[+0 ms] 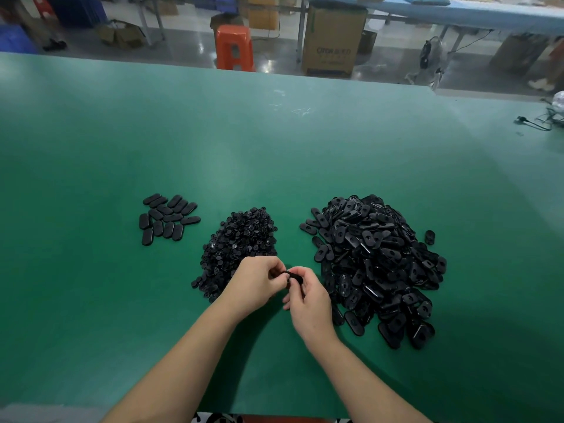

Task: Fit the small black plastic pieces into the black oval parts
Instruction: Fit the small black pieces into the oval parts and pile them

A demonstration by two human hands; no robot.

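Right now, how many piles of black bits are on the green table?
3. A small flat group of oval parts at the left, a heap of small black pieces in the middle behind the hands, and a big heap of oval parts at the right.

hands (283, 288): 2 | piles (375, 264): 2 | laid-out ovals (168, 219) — 17 (roughly)

A green table (274, 132) is seen in front of a glossy grey floor (189, 47). An orange stool (234, 47) and a cardboard box (334, 41) are set beyond it. A long blue bench (457, 10) is placed at the back.
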